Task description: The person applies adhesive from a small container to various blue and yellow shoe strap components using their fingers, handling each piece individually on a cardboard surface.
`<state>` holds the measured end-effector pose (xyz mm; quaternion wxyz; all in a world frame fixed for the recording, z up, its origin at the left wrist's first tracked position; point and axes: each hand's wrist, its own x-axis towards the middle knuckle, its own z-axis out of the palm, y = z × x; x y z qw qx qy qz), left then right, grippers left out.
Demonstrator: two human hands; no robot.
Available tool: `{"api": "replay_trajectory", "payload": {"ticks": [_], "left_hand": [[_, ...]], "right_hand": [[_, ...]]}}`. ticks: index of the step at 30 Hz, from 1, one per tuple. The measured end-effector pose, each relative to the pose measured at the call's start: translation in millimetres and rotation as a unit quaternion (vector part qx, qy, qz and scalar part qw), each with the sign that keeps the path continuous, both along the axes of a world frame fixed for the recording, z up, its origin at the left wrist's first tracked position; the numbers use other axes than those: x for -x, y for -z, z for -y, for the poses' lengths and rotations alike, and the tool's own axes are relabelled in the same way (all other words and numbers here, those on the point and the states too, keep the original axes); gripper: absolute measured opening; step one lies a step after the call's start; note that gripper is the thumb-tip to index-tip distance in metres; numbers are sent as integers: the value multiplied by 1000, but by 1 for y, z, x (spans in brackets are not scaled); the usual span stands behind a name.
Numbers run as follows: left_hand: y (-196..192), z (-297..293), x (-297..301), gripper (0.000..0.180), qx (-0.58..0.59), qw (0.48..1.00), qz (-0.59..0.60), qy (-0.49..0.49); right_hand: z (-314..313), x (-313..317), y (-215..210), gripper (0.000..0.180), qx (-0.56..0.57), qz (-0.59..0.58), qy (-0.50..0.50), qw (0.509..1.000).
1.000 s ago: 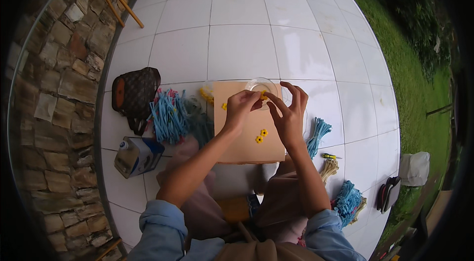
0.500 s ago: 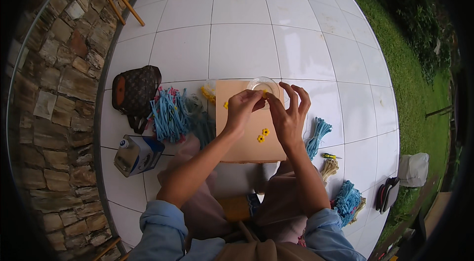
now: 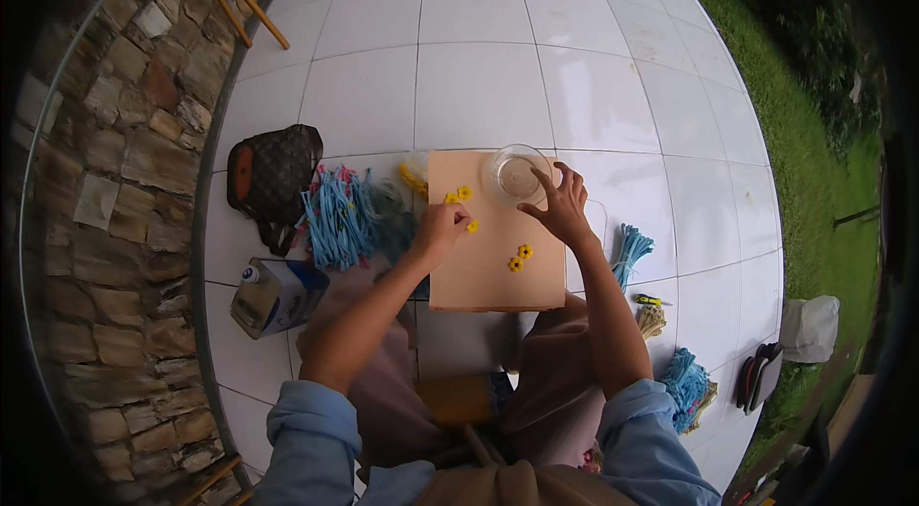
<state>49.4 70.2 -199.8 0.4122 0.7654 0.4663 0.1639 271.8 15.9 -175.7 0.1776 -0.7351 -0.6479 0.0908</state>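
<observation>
— Yellow flower pieces (image 3: 463,193) lie scattered on the tan board (image 3: 498,276) across our lap: a pair near its upper left corner, one at our left fingertips, and another pair (image 3: 520,258) lower down toward the middle.

— Which of our hands is on them?

— Our left hand (image 3: 442,226). Its fingers are drawn together on one small yellow piece (image 3: 471,226) at the board's left side, though we cannot tell whether it is pinched or only pressed flat. The upper pair sits just beyond that hand, away from us.

— And our right hand (image 3: 560,209)?

— Spread, fingers apart, holding nothing. Its fingertips touch the rim of the clear glass bowl (image 3: 517,173) standing at the board's far right corner.

— So how does it all lie?

— The board's long axis runs away from us. The bowl is ahead and to the right, nearest our right hand; the upper flowers are nearest our left; the lower pair lies between the two wrists, a little closer to the right one.

— Anything else around?

— A heap of blue strips (image 3: 340,217) and a brown bag (image 3: 273,176) on the white tiles to our left.
</observation>
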Motion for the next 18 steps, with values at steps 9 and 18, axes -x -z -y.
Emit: {"api": "replay_trajectory", "payload": {"ticks": [9, 18], "left_hand": [[12, 2, 0, 10, -199, 980, -22, -18], [-6, -17, 6, 10, -130, 989, 14, -63]], "right_hand": [[-3, 3, 27, 69, -10, 76, -17, 997], [-3, 11, 18, 58, -17, 72, -9, 997]]}}
